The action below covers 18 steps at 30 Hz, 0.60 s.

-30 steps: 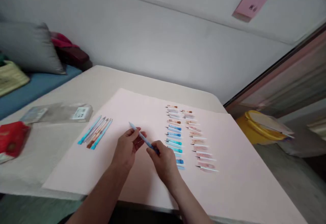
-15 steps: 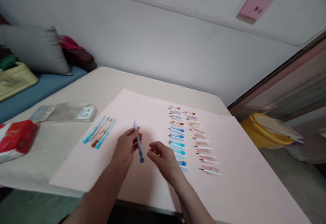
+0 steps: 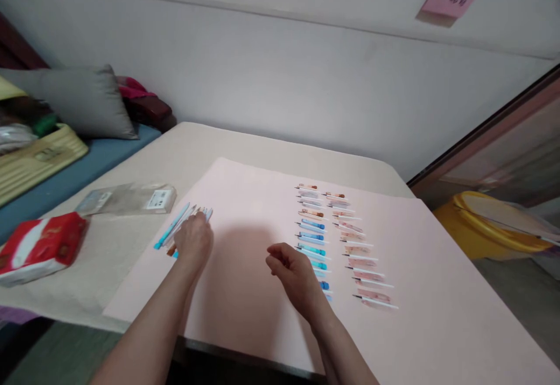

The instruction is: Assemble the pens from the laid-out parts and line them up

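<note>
My left hand is over the row of pens on the left of the pink sheet. Its fingers are closed on a pale blue pen, whose tip shows past the knuckles; the rest is hidden under the hand. Beside it lie a turquoise pen and several white and brown ones, partly covered. My right hand hovers above the sheet with its fingers curled together and nothing visible in them. Just right of it run two columns of pen parts: blue and turquoise barrels and pink barrels, with thin white refills alongside.
The pink sheet covers much of the table. At the left are a clear plastic package and a red packet. A grey cushion and a yellow basket sit on the blue seat. A yellow bucket stands at the right.
My left hand has carried the blue pen from the middle of the sheet leftward and down to the pen row. My right hand stays near the parts, its fingers curled closer. The view has shifted slightly.
</note>
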Each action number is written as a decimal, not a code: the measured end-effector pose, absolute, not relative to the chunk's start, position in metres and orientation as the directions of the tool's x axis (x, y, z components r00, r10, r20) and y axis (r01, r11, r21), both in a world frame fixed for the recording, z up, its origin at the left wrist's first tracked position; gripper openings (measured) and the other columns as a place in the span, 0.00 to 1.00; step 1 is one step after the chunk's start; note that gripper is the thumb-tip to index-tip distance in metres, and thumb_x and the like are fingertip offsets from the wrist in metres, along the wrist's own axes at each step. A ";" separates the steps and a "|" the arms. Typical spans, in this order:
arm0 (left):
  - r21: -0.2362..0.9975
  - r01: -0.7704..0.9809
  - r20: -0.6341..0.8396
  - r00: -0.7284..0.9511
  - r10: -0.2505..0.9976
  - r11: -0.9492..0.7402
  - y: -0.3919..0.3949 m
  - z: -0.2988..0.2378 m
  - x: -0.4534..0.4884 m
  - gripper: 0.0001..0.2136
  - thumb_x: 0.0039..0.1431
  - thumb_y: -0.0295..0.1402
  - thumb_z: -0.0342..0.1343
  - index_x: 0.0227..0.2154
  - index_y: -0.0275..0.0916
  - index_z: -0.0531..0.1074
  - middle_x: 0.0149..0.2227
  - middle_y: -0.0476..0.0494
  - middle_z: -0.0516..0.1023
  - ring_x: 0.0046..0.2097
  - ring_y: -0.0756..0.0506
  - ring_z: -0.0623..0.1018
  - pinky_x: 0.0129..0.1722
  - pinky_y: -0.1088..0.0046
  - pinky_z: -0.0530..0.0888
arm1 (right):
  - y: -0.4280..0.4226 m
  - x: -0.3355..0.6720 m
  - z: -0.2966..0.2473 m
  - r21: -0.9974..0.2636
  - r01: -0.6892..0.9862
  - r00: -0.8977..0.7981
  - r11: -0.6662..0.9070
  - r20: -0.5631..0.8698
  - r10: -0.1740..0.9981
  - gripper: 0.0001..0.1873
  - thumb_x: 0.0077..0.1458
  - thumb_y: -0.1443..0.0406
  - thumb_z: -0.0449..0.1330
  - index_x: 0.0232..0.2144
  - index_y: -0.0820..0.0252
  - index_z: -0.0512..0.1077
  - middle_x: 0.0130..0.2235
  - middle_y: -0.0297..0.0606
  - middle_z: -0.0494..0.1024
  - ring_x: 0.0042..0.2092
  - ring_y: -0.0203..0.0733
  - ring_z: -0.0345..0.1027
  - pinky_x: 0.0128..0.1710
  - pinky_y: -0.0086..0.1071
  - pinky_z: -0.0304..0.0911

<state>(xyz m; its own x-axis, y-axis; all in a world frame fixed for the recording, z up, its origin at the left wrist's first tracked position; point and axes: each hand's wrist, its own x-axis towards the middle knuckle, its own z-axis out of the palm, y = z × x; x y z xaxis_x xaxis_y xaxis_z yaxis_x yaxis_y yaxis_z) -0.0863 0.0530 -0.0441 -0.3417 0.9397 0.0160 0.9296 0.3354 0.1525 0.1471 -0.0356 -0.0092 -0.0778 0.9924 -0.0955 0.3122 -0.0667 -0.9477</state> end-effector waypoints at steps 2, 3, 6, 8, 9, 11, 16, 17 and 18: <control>0.122 0.939 0.064 -0.332 0.941 0.323 0.053 -0.049 -0.085 0.14 0.60 0.32 0.41 0.40 0.36 0.70 0.37 0.34 0.75 0.40 0.37 0.74 0.33 0.65 0.67 | -0.036 0.149 -0.008 -0.949 0.305 -0.072 -0.075 -0.101 0.992 0.11 0.54 0.60 0.55 0.37 0.57 0.71 0.31 0.34 0.74 0.32 0.36 0.66 0.32 0.30 0.62; 0.111 0.943 0.088 -0.324 0.942 0.314 0.053 -0.051 -0.085 0.14 0.60 0.33 0.41 0.40 0.36 0.70 0.37 0.35 0.75 0.40 0.37 0.74 0.33 0.65 0.67 | -0.036 0.149 -0.008 -0.950 0.301 -0.069 -0.079 -0.104 0.992 0.11 0.54 0.60 0.55 0.37 0.57 0.71 0.31 0.34 0.74 0.31 0.36 0.66 0.32 0.29 0.62; 0.091 0.953 0.138 -0.298 0.945 0.288 0.056 -0.054 -0.089 0.12 0.59 0.33 0.44 0.41 0.36 0.69 0.38 0.36 0.73 0.41 0.39 0.73 0.34 0.66 0.66 | -0.036 0.151 -0.006 -0.951 0.297 -0.063 -0.087 -0.110 0.992 0.11 0.53 0.60 0.55 0.37 0.58 0.71 0.31 0.34 0.74 0.31 0.36 0.66 0.32 0.30 0.62; 0.091 0.954 0.151 -0.297 0.943 0.286 0.057 -0.052 -0.091 0.12 0.59 0.34 0.46 0.43 0.37 0.68 0.40 0.36 0.72 0.43 0.39 0.72 0.35 0.67 0.66 | -0.037 0.152 -0.005 -0.950 0.298 -0.057 -0.091 -0.113 0.992 0.11 0.53 0.60 0.55 0.37 0.58 0.71 0.31 0.34 0.74 0.31 0.36 0.66 0.31 0.30 0.62; 0.091 0.953 0.155 -0.301 0.941 0.290 0.057 -0.050 -0.089 0.12 0.58 0.34 0.47 0.43 0.37 0.68 0.41 0.36 0.72 0.44 0.39 0.71 0.35 0.67 0.66 | -0.037 0.153 -0.004 -0.951 0.297 -0.053 -0.091 -0.112 0.992 0.11 0.53 0.60 0.55 0.36 0.59 0.71 0.31 0.34 0.74 0.30 0.36 0.66 0.31 0.30 0.62; 0.092 0.959 0.142 -0.280 0.949 0.269 0.053 -0.044 -0.081 0.12 0.59 0.34 0.47 0.42 0.36 0.67 0.42 0.35 0.71 0.44 0.39 0.71 0.35 0.67 0.66 | -0.036 0.155 -0.002 -0.952 0.293 -0.044 -0.087 -0.105 0.994 0.11 0.53 0.60 0.55 0.36 0.59 0.72 0.30 0.35 0.74 0.29 0.36 0.66 0.30 0.30 0.62; 0.190 0.982 0.020 -0.005 1.000 0.001 0.029 -0.034 -0.034 0.10 0.61 0.34 0.43 0.41 0.39 0.67 0.42 0.39 0.70 0.44 0.42 0.71 0.35 0.70 0.65 | -0.032 0.164 0.006 -0.947 0.301 0.003 -0.111 -0.115 0.993 0.11 0.51 0.60 0.56 0.35 0.60 0.72 0.28 0.35 0.74 0.28 0.36 0.67 0.27 0.28 0.61; 0.207 0.977 -0.012 0.048 0.999 -0.044 0.025 -0.034 -0.026 0.11 0.61 0.34 0.44 0.42 0.40 0.67 0.43 0.39 0.70 0.45 0.42 0.70 0.36 0.70 0.65 | -0.031 0.166 0.007 -0.947 0.303 0.013 -0.111 -0.112 0.994 0.12 0.51 0.60 0.56 0.34 0.60 0.72 0.27 0.35 0.74 0.28 0.36 0.67 0.26 0.28 0.61; 0.206 0.976 -0.031 0.084 0.996 -0.076 0.021 -0.033 -0.019 0.11 0.60 0.34 0.45 0.43 0.40 0.67 0.43 0.38 0.70 0.46 0.41 0.70 0.36 0.70 0.65 | -0.031 0.169 0.008 -0.947 0.302 0.024 -0.109 -0.107 0.994 0.12 0.51 0.60 0.56 0.34 0.60 0.72 0.27 0.35 0.74 0.27 0.36 0.67 0.25 0.28 0.61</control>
